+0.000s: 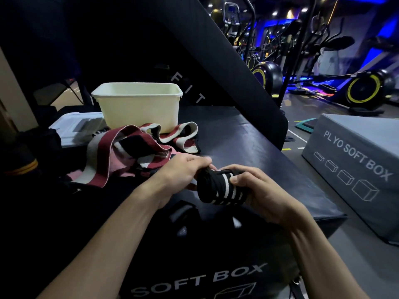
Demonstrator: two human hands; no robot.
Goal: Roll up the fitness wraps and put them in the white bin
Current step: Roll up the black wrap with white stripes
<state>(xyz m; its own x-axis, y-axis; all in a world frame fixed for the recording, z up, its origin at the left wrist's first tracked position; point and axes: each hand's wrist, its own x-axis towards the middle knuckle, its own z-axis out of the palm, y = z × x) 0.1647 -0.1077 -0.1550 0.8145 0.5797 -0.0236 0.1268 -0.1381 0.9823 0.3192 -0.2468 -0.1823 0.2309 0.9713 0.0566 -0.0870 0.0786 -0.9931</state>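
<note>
A: What do the 2 hands hold?

B: Both hold 1 thick roll of black fabric wrap with white stripes (218, 187), raised just above the black padded soft box top (248, 143). The left hand (183, 171) has its fingers curled over the roll's left end, and the right hand (254, 186) curls its fingers around the right side, thumb pressed on the striped face.

A: So neither hand is spread?

B: Neither. Each one grips the roll, and the roll sits between the 2 palms.

A: Where do the other wraps lie?

B: A loose heap of maroon, white and black striped fabric wraps (133, 152) lies on the box top, left of the hands and just beyond the left hand's knuckles. Some pink fabric shows in the same heap.

A: And the bin?

B: The white rectangular plastic bin (138, 104) stands upright behind that heap, at the far side of the box top, well apart from the held roll. Its inside cannot be seen from here.

A: Anything else nearby?

B: A grey block printed PLYO SOFT BOX (354, 160) sits on the floor to the right, and a clear plastic lidded container (75, 128) sits left of the bin.
</note>
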